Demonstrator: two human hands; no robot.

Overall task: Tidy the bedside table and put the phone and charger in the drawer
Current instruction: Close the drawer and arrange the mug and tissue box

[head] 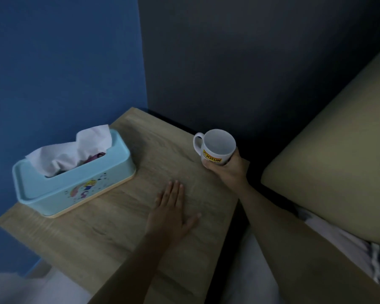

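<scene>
Neither phone, charger nor drawer shows in the frame, so I cannot tell whether they are stowed; judging by the bench [140, 249], you seem to be on the tidying. Your right grip [228, 170], right of centre, curls round the base of a glossy white mug [215, 145], while your left grip [173, 211] lies flat and straight-fingered on the matte wood-grain top, holding nothing. At left, a smooth, round-cornered blue plastic box [75, 183] sprouts a soft crumpled tissue [75, 150].

head view, steeply down, close over bedside table [123, 233]
</scene>
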